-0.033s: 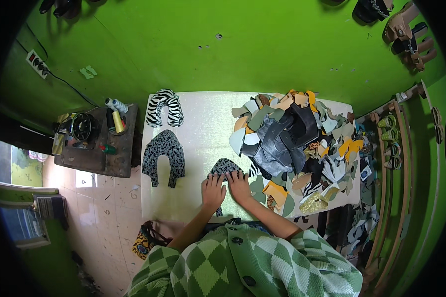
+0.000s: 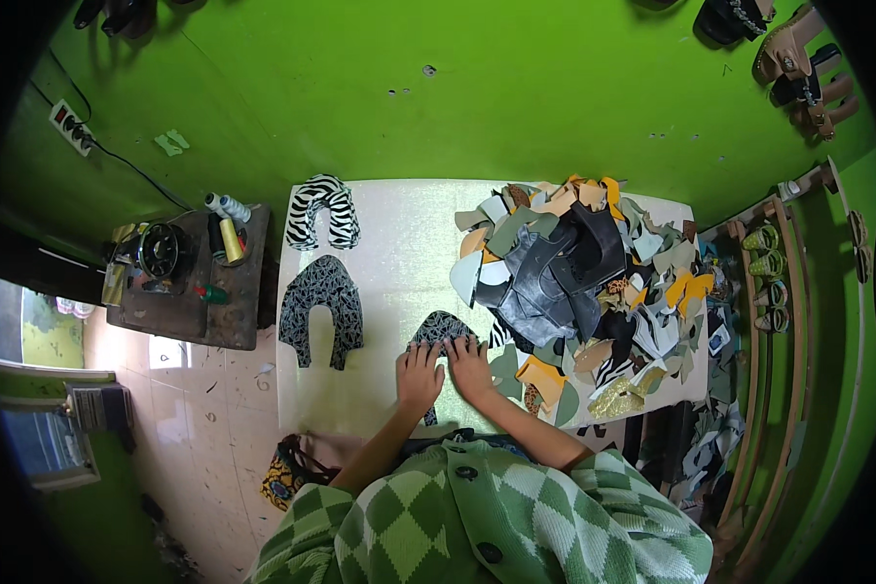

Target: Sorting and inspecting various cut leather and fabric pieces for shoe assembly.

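My left hand [image 2: 419,378] and my right hand [image 2: 470,370] lie side by side at the near middle of the white table [image 2: 399,263]. Their fingers are stretched out flat over a black-and-grey patterned cut piece [image 2: 442,326]. Its rounded top shows beyond my fingertips; most of the rest is hidden under my hands. To the left lies a matching horseshoe-shaped piece [image 2: 322,284], its two legs toward me. Behind that one is a zebra-striped stack of arched pieces [image 2: 323,200].
A heap of material scraps [image 2: 545,219] covers the table's right side, with large black pieces [image 2: 555,282] on top. At left stands a sewing machine table [image 2: 229,316] with thread spools [image 2: 232,240]. Along the right wall, a wooden rack [image 2: 755,389] holds sandals [image 2: 767,263].
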Motion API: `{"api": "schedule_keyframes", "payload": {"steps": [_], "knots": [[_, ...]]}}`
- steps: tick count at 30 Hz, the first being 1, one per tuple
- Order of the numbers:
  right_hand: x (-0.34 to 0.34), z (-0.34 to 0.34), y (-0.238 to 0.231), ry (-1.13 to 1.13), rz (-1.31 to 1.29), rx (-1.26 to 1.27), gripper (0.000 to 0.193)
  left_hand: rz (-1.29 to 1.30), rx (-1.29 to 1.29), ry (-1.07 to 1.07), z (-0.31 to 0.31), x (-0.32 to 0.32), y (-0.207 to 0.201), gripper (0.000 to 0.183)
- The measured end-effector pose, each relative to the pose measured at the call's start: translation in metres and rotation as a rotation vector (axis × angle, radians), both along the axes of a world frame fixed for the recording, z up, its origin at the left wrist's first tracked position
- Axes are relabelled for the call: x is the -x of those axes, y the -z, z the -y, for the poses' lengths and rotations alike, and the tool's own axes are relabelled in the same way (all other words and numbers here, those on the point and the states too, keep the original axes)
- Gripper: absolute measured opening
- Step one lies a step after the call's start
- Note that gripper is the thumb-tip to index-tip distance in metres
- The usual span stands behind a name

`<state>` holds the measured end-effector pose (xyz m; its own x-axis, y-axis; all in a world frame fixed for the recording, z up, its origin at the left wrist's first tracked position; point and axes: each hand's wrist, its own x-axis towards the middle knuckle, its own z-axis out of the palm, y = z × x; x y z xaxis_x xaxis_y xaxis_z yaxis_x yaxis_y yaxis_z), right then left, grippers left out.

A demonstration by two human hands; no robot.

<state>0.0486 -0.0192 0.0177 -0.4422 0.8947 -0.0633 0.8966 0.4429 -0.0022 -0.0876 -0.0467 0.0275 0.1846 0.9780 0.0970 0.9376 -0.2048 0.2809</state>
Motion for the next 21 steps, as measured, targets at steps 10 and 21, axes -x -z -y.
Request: {"api": "schedule_keyframes", "payload": {"steps": [10,21], "knots": [[0.004,0.003,0.000,0.071,-0.074,-0.001,0.047,0.039,0.010,0.007,-0.002,0.000,-0.002,0.048],[-0.019,-0.003,-0.013,0.023,-0.185,-0.041,0.038,-0.037,0.046,-0.047,-0.003,0.001,-0.009,0.044]]}}
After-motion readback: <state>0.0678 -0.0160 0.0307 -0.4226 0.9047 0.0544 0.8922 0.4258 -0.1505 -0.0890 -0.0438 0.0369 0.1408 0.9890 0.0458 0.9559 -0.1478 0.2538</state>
